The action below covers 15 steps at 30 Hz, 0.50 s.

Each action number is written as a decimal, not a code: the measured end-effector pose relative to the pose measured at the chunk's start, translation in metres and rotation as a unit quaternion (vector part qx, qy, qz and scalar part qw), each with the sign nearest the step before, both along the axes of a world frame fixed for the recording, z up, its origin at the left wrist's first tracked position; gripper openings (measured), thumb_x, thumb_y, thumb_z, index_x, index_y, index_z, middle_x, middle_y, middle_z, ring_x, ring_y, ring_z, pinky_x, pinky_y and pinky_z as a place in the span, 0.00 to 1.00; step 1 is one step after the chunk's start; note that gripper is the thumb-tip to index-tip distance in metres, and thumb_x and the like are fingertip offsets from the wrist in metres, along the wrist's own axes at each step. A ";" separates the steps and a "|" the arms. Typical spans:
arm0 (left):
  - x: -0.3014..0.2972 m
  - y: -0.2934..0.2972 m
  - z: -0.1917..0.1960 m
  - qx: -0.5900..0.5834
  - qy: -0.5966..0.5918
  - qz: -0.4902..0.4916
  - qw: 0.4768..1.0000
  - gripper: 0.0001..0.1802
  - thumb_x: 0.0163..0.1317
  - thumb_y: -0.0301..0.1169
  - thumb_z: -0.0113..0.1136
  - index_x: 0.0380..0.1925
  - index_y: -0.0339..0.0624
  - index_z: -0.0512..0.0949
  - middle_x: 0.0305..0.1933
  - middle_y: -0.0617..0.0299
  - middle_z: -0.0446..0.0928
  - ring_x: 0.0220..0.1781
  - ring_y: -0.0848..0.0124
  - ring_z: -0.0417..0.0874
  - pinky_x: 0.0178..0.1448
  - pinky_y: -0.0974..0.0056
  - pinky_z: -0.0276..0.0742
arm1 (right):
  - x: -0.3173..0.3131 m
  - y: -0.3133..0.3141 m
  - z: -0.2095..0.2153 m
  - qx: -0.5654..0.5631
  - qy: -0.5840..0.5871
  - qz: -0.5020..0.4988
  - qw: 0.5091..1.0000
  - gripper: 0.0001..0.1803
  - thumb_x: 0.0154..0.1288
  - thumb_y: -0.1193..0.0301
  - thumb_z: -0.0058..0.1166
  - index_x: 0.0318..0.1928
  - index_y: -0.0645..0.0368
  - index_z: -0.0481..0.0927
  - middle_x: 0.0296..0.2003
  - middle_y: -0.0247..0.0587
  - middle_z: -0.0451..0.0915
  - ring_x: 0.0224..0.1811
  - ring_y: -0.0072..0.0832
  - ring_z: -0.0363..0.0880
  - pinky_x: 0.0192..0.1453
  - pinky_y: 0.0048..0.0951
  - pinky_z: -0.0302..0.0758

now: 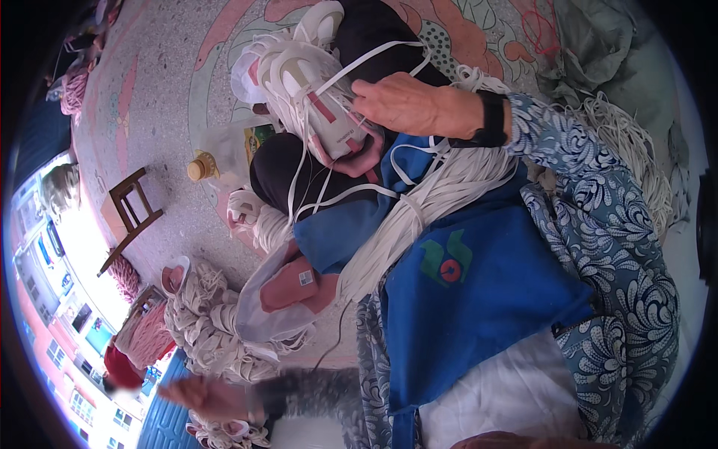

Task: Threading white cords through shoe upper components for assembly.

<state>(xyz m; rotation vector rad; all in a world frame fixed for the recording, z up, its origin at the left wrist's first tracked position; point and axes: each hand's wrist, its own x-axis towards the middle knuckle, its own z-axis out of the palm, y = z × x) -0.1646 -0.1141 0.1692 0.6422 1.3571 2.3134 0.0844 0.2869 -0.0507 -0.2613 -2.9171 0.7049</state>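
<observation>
My right hand (407,105), with a black wristband, is up over my knees and pinches a white lace (374,56) that runs across a white and pink shoe upper (321,105). The upper rests on my dark knee (288,168). A thick bundle of white laces (419,213) lies across my blue apron (479,292), just below that hand. My left hand (198,395) is stretched out low to the left, blurred, fingers apart with nothing seen in it. It hangs near a heap of laced white pieces (213,333).
A pink shoe piece (295,284) lies in a clear bag by my leg. A bottle with a yellow cap (200,167) and a small wooden stool (133,213) stand on the patterned floor. Grey sacks (609,45) and more white laces (636,150) lie to the right.
</observation>
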 end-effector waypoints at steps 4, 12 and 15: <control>0.038 0.147 -0.074 -0.524 0.359 0.016 0.772 0.13 0.56 0.21 0.53 0.42 0.30 0.75 0.33 0.62 0.75 0.26 0.79 0.71 0.30 0.74 0.69 | -0.011 -0.003 -0.009 0.026 -0.010 0.025 0.999 0.06 0.52 0.74 0.51 0.22 0.62 0.74 0.31 0.47 0.70 0.26 0.43 0.78 0.27 0.40 0.76; 0.058 0.255 -0.182 -0.601 0.095 -0.234 0.758 0.18 0.68 0.39 0.49 0.42 0.33 0.77 0.28 0.60 0.78 0.21 0.77 0.77 0.24 0.72 0.72 | -0.021 0.022 0.004 -0.093 0.103 -0.072 0.988 0.07 0.58 0.72 0.46 0.27 0.61 0.73 0.28 0.48 0.74 0.33 0.44 0.78 0.37 0.39 0.75; 0.063 0.259 -0.186 -0.613 0.097 -0.270 0.736 0.19 0.68 0.41 0.49 0.39 0.32 0.76 0.26 0.61 0.77 0.20 0.77 0.77 0.21 0.72 0.71 | -0.031 0.033 -0.001 -0.084 0.092 -0.105 0.987 0.06 0.62 0.71 0.44 0.32 0.59 0.73 0.30 0.47 0.73 0.35 0.43 0.77 0.38 0.40 0.76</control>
